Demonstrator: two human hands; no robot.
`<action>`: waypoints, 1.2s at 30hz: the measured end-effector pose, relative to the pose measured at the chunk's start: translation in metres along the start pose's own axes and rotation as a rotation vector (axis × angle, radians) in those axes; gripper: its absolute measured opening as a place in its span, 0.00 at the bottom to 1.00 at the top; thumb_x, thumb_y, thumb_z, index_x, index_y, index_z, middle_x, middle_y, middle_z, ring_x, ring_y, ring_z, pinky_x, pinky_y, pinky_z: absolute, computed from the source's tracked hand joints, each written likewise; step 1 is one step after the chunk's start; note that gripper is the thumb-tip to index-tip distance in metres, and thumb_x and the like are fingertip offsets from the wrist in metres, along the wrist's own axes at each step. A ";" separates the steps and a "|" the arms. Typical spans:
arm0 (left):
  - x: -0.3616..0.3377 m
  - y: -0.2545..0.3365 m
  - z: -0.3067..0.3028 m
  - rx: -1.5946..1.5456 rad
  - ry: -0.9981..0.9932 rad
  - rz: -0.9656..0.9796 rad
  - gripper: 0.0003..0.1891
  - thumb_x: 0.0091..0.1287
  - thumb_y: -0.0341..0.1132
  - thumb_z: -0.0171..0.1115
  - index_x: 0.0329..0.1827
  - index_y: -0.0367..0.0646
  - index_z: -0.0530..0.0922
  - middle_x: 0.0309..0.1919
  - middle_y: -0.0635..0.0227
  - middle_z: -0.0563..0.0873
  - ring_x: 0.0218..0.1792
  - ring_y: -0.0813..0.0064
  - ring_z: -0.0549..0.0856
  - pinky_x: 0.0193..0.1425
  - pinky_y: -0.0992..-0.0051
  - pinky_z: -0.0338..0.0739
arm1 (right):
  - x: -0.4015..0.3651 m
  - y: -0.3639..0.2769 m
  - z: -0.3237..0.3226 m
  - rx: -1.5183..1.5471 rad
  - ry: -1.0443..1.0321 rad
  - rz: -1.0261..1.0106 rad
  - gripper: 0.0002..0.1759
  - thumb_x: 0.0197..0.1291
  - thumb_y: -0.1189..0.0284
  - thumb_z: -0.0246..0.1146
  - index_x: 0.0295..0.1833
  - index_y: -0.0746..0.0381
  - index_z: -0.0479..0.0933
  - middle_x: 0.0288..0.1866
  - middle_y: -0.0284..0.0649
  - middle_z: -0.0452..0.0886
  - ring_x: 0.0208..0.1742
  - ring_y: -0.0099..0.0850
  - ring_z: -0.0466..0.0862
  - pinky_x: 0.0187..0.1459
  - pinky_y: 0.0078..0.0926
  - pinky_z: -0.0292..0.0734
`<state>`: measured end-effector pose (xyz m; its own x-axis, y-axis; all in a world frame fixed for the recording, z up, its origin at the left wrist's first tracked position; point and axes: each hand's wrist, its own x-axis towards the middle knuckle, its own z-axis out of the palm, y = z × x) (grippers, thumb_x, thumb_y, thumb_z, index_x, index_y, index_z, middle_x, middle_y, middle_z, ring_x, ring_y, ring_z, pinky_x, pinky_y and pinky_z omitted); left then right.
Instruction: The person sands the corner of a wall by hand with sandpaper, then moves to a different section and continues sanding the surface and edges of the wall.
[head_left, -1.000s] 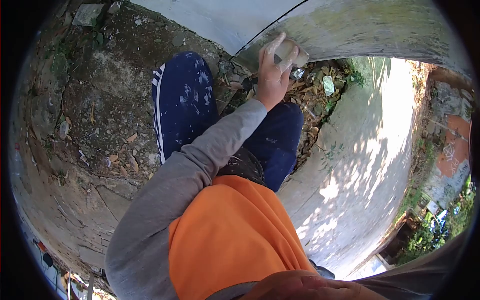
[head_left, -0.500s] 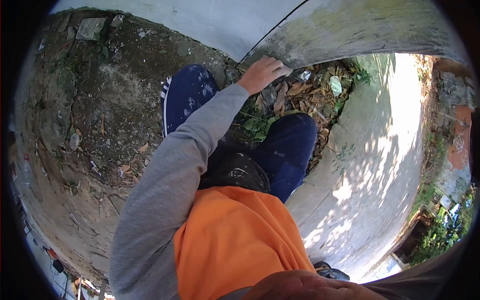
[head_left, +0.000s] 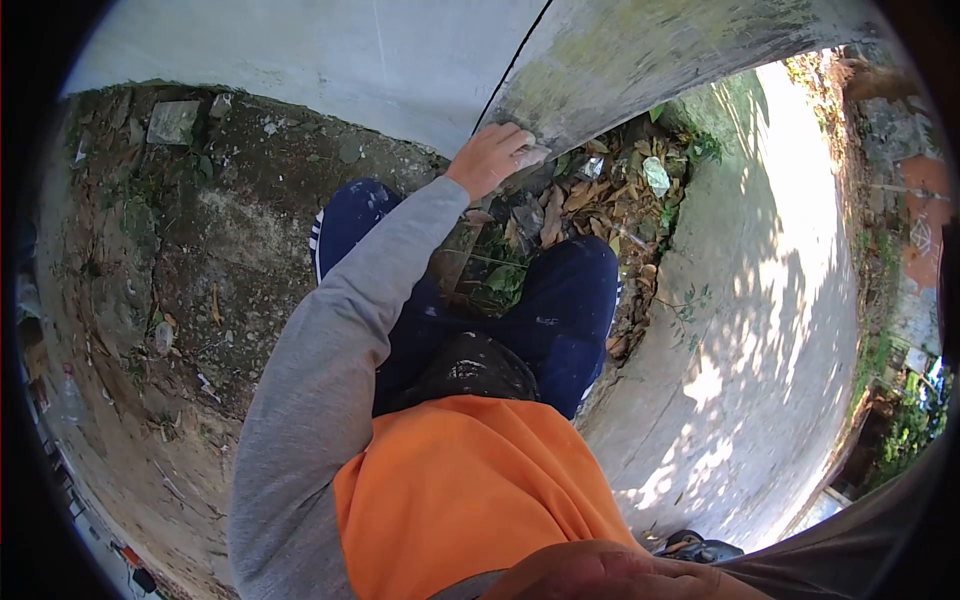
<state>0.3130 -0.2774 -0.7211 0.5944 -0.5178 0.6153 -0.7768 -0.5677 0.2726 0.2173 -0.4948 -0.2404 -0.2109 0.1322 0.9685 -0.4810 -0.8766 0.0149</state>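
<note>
My left hand (head_left: 490,158), at the end of a grey sleeve, presses at the lower edge of the wall, beside the dark vertical joint. Its fingers are closed round a small pale thing (head_left: 534,155), too small to make out. Dry brown leaves (head_left: 578,200) lie just to the right of that hand, between the wall and the concrete. My right hand does not show; only a dark sleeve (head_left: 860,530) reaches across the lower right.
My bent knees in blue trousers (head_left: 570,285) flank green weeds (head_left: 505,280). A pale concrete slab (head_left: 660,370) lies on the right, partly sunlit. Rough ground (head_left: 240,240) with a square block (head_left: 173,122) spreads left. A dark shoe (head_left: 700,547) shows at the bottom.
My left hand has shifted left in the view along the wall's base, still closed on the pale thing. The whole view has tilted a little, and my knees now appear slightly further left.
</note>
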 end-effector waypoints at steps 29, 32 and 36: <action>-0.047 -0.021 0.014 0.045 -0.081 -0.115 0.18 0.54 0.24 0.63 0.47 0.52 0.86 0.38 0.73 0.82 0.43 0.67 0.82 0.47 0.65 0.79 | 0.063 0.095 -0.074 -0.287 0.008 0.011 0.47 0.61 0.41 0.61 0.80 0.52 0.58 0.84 0.47 0.53 0.80 0.51 0.57 0.74 0.49 0.52; -0.020 -0.008 -0.004 0.041 0.022 -0.123 0.17 0.53 0.25 0.64 0.46 0.53 0.87 0.37 0.73 0.81 0.43 0.67 0.81 0.48 0.66 0.78 | 0.067 0.097 -0.076 -0.296 0.056 0.020 0.47 0.61 0.41 0.61 0.80 0.52 0.58 0.84 0.47 0.53 0.80 0.51 0.57 0.74 0.50 0.52; 0.068 0.046 -0.076 0.045 0.352 0.054 0.20 0.48 0.22 0.64 0.45 0.51 0.87 0.38 0.72 0.82 0.44 0.64 0.82 0.48 0.65 0.78 | 0.068 0.095 -0.067 -0.283 -0.006 -0.020 0.47 0.61 0.41 0.61 0.80 0.52 0.58 0.84 0.47 0.53 0.80 0.51 0.58 0.74 0.50 0.52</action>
<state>0.3024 -0.2903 -0.6105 0.4387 -0.2997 0.8472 -0.7904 -0.5773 0.2051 0.1002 -0.5382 -0.1902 -0.1949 0.1448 0.9701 -0.7036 -0.7097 -0.0354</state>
